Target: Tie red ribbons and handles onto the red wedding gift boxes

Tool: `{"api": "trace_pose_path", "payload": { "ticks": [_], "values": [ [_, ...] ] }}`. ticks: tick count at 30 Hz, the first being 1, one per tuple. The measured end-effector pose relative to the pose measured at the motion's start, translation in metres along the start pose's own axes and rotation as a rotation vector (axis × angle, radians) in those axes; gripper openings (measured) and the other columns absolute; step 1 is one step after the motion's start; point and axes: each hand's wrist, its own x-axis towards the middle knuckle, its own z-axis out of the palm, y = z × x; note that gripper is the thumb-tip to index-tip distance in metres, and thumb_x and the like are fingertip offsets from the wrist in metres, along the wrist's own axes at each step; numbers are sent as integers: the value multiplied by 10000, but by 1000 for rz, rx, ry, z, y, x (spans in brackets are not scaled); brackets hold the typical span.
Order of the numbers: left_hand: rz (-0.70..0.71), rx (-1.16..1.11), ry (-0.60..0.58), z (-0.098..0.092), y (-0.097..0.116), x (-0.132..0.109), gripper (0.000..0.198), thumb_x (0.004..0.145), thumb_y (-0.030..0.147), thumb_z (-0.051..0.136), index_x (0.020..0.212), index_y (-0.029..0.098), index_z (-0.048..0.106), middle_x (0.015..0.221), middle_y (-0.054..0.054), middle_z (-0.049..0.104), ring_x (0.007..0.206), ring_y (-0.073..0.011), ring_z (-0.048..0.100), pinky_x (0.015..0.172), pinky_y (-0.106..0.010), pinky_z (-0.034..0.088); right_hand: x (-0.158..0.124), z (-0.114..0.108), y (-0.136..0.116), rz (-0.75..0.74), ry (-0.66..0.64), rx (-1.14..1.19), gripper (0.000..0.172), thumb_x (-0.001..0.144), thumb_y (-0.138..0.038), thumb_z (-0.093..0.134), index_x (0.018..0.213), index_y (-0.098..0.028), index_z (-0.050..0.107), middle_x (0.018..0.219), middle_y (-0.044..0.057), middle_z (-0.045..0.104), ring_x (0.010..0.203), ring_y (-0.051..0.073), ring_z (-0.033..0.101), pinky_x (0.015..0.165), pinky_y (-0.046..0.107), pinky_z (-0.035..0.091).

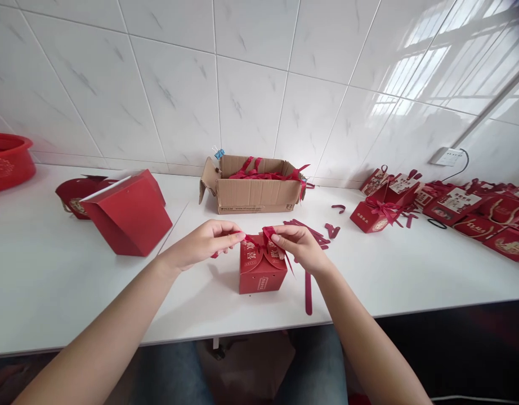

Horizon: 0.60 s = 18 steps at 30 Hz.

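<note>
A small red gift box (262, 273) with pale printed characters stands upright on the white table in front of me, its curved top flaps folded together. Dark red ribbon (268, 232) crosses over its top. My left hand (209, 242) pinches one part of the ribbon at the box's upper left. On the upper right, my right hand (299, 244) grips a ribbon loop between thumb and fingers. One ribbon end hangs down beside the box under the right hand. Beside the box on the right lies a flat dark red strip (308, 292).
A cardboard carton (255, 196) of red ribbons stands against the tiled wall. Left are a folded red box (128, 216) and a red basin (8, 163). A ribbon-tied box (371, 216) and a pile of red boxes (466, 211) sit right. The table's front edge (238, 332) is close.
</note>
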Motion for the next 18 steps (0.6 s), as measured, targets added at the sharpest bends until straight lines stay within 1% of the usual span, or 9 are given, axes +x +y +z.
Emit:
{"api": "trace_pose_path", "payload": {
  "ticks": [3,5,6,8,9,10,12,15,18],
  "values": [
    [15,2,35,5,-3,-3,370,823,542,565,767,183,638,668,1,484,609,-109,453,516,-218,393,0,5,1,-6,27,-6,225,817,-371,662,944,-197,726,654,-14,611,519,74,490,532,241,437],
    [23,51,97,10,-5,-3,391,810,562,556,790,184,656,705,-20,545,637,-135,502,550,-255,437,1,9,3,-3,101,13,235,784,-382,691,891,-175,717,614,-19,602,483,67,473,491,229,417],
    [42,101,172,13,-6,-2,385,785,562,581,836,190,667,770,-35,591,686,-157,540,601,-283,469,2,10,4,2,153,24,247,759,-386,713,874,-168,708,596,-24,599,464,64,462,464,220,402],
    [127,210,371,18,-4,0,424,727,539,649,992,210,664,1002,-65,640,874,-210,590,783,-354,498,4,14,6,8,246,39,282,711,-393,752,864,-170,672,591,-31,611,438,58,449,416,202,371],
    [175,244,444,21,-2,2,469,713,526,668,1068,221,648,1111,-70,629,972,-229,586,875,-382,478,4,15,7,10,268,39,302,698,-394,762,873,-178,644,602,-35,626,429,57,448,402,196,362],
    [211,250,477,24,1,4,499,717,521,669,1118,226,632,1176,-72,617,1041,-239,575,937,-397,453,5,17,8,10,276,34,324,693,-396,765,887,-190,607,622,-37,644,420,55,447,394,191,358],
    [230,208,413,29,8,8,484,760,529,632,1138,226,636,1172,-69,641,1077,-240,579,962,-392,443,5,19,7,5,272,18,365,696,-403,762,900,-214,526,669,-40,680,396,47,438,386,185,359],
    [205,166,256,32,18,17,382,780,515,624,989,206,707,974,-54,716,943,-223,636,857,-341,491,3,21,3,2,280,-15,414,692,-422,760,925,-221,483,708,-35,699,392,45,440,389,183,372],
    [250,192,247,33,25,24,295,803,458,615,838,189,729,870,-42,728,853,-210,646,769,-305,495,2,19,-2,40,242,-77,453,716,-438,734,1057,-206,547,681,-41,678,382,50,449,387,194,369]
  ]
}}
